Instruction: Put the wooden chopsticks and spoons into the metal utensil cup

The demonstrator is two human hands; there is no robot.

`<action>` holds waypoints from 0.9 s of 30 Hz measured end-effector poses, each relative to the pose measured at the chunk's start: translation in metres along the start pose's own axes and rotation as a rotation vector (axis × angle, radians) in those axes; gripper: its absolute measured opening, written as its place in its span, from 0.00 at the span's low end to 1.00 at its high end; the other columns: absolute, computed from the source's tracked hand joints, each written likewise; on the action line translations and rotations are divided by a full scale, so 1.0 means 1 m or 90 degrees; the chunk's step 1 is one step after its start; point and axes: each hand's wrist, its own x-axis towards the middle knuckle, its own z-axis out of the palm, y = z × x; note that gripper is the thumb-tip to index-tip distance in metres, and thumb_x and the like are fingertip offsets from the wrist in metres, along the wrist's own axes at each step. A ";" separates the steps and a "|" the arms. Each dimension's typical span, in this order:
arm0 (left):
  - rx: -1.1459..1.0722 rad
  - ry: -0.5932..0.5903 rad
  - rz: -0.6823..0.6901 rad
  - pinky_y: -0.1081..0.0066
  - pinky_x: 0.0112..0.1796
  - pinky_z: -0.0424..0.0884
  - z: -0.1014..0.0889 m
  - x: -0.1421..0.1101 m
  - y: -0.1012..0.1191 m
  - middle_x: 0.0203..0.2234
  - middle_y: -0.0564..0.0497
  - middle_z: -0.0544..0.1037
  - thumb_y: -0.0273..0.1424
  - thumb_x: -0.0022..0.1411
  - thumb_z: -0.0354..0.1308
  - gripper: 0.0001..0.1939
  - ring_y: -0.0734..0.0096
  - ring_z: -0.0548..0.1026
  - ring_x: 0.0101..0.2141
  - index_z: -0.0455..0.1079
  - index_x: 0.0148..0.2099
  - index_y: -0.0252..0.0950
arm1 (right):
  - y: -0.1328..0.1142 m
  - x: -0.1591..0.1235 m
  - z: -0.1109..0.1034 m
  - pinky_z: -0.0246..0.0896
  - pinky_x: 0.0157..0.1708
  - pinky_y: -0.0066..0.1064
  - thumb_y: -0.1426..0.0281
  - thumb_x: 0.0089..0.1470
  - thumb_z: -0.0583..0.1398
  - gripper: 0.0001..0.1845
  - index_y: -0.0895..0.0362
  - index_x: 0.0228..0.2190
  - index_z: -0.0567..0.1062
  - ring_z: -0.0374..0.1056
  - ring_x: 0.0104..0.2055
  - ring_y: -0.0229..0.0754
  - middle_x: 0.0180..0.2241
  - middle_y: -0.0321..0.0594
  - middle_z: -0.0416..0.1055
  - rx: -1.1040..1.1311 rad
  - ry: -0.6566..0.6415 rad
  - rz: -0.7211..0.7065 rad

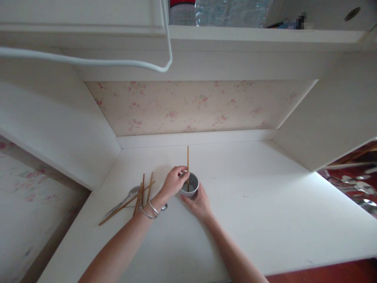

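Note:
My left hand (176,180) is closed on a wooden chopstick (188,159), which stands nearly upright with its lower end inside a small grey cup (191,192). Around the cup's lower right side my right hand (199,203) is wrapped, holding it on the white surface. Left of the cup, several loose chopsticks (118,211) lie crossed over one another. Among them is a metal spoon (134,191), and the bowl of another spoon (164,206) shows beside my left wrist, its handle partly hidden.
The white desk top (250,204) has side panels and a floral back wall (203,104). A white cable (103,62) hangs across the upper left. Clear plastic packaging (232,11) sits on the shelf above. Several metal spoons (365,186) lie beyond the right edge.

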 end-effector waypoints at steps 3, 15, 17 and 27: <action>0.000 0.002 0.003 0.68 0.40 0.72 0.001 0.002 0.000 0.39 0.46 0.78 0.38 0.62 0.57 0.15 0.68 0.76 0.35 0.73 0.47 0.35 | -0.001 0.000 0.000 0.61 0.54 0.47 0.65 0.44 0.68 0.39 0.51 0.57 0.62 0.65 0.56 0.55 0.54 0.45 0.68 -0.001 -0.001 0.004; 0.000 0.016 0.033 0.69 0.39 0.72 0.001 0.005 0.006 0.37 0.48 0.78 0.39 0.63 0.56 0.12 0.69 0.76 0.35 0.75 0.42 0.37 | -0.004 0.000 -0.001 0.62 0.54 0.46 0.66 0.43 0.68 0.39 0.53 0.57 0.63 0.66 0.55 0.54 0.53 0.45 0.69 -0.008 -0.001 0.014; 0.002 0.017 0.041 0.69 0.38 0.72 0.000 0.005 0.008 0.37 0.48 0.78 0.39 0.63 0.56 0.12 0.69 0.76 0.35 0.75 0.41 0.37 | -0.005 0.000 -0.002 0.62 0.54 0.46 0.66 0.43 0.68 0.40 0.53 0.57 0.63 0.66 0.55 0.54 0.53 0.45 0.69 -0.010 -0.004 0.017; 0.020 0.033 0.072 0.69 0.39 0.72 -0.002 0.004 0.009 0.36 0.49 0.78 0.37 0.63 0.56 0.11 0.69 0.76 0.35 0.76 0.42 0.38 | -0.004 0.000 -0.001 0.61 0.54 0.46 0.66 0.44 0.68 0.42 0.52 0.59 0.61 0.65 0.56 0.53 0.54 0.46 0.68 -0.006 -0.005 0.009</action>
